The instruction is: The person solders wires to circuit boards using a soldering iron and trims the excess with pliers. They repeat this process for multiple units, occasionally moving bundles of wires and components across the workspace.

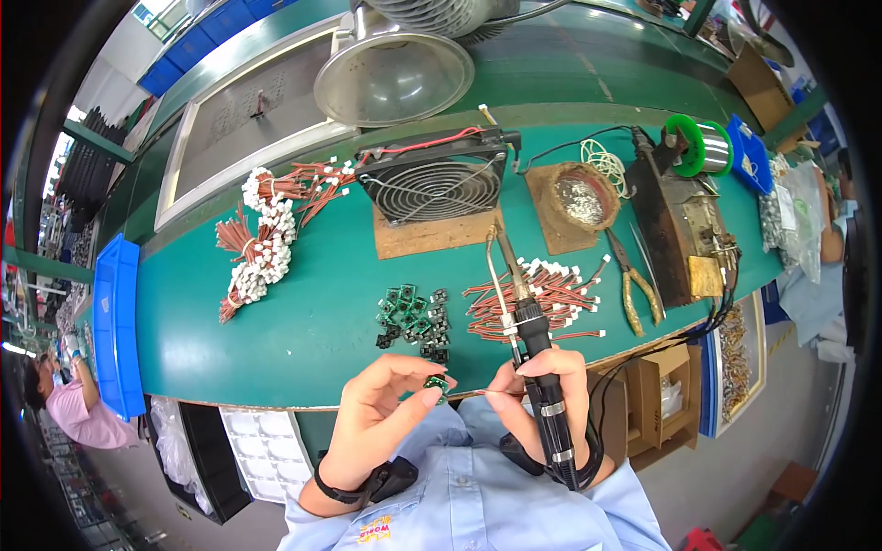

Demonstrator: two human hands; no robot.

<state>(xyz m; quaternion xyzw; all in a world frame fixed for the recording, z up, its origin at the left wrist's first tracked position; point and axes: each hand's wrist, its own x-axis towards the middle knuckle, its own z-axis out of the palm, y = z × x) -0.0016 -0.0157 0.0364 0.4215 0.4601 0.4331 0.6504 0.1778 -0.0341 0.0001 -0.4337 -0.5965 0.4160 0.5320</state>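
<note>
My left hand (375, 415) pinches a small green circuit board (437, 382) between thumb and fingertips at the table's near edge. My right hand (562, 381) is closed around the black handle of a soldering iron (531, 321), whose tip points away from me, with a thin metal tube beside it. A thin reddish wire (478, 392) runs from my right thumb and fingertip toward the board; whether it touches the board cannot be made out. Just beyond my left hand lies a cluster of green circuit boards (404, 312) with small black parts (435, 331). Red-and-black connector wires (542, 298) lie under the iron.
A fan (436, 184) stands on a board at the back, left of a round pot (581, 197). Pliers (634, 289), a solder spool (703, 147) and a metal box (675, 230) are on the right. Bundled wires (262, 243) and a blue tray (117, 326) are left.
</note>
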